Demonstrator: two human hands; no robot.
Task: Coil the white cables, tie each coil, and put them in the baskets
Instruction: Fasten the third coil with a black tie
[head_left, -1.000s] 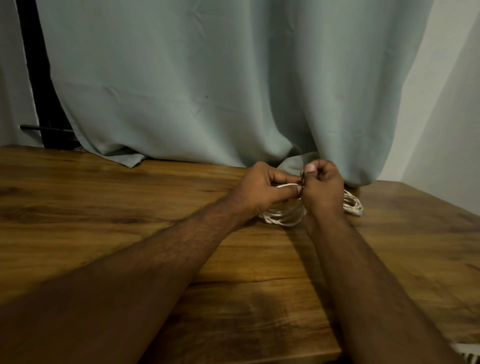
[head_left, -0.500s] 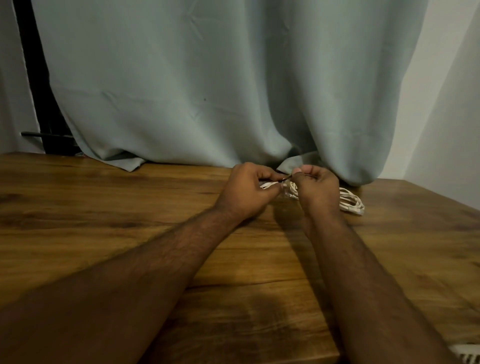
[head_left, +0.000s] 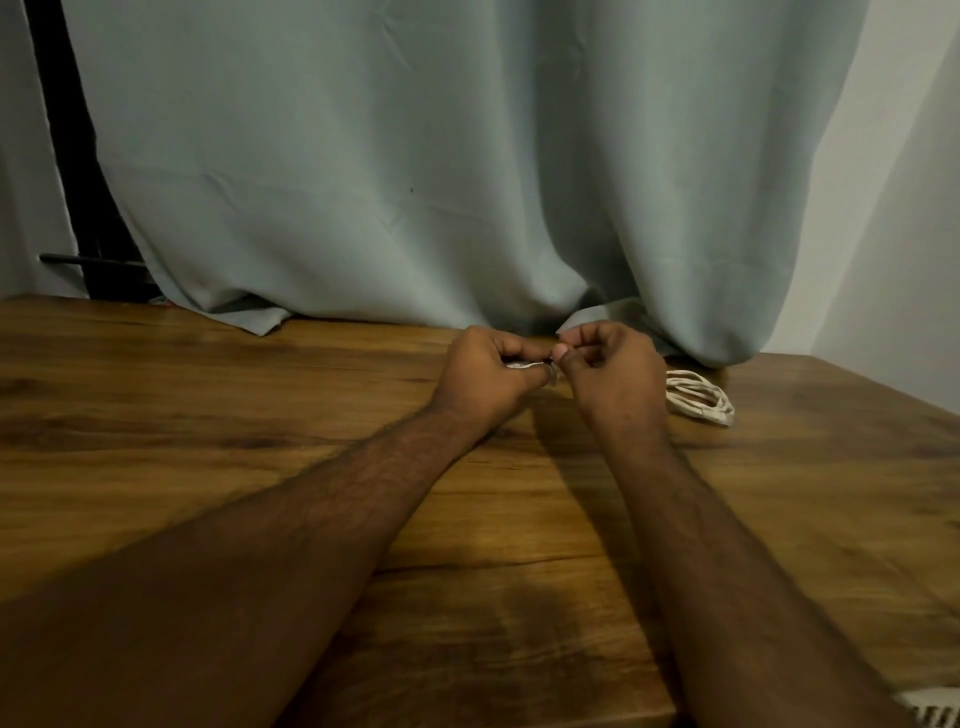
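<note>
My left hand (head_left: 485, 376) and my right hand (head_left: 610, 371) meet over the far middle of the wooden table (head_left: 260, 426), fingertips pinched together on a small dark tie around a white cable coil (head_left: 524, 365). Only a short white bit of that coil shows between the fingers; the rest is hidden behind my hands. A second white cable coil (head_left: 698, 397) lies flat on the table just right of my right hand, near the curtain. A basket is not clearly in view, only a white ribbed edge (head_left: 935, 704) at the bottom right corner.
A pale green curtain (head_left: 415, 182) hangs along the table's far edge, its hem resting on the wood. A dark post (head_left: 67, 156) stands at the far left. A white wall (head_left: 893, 208) is on the right.
The coil was visible below my hands a second ago; now both hands have closed over it and shifted slightly, with the thumbs pinching the tie between them.
</note>
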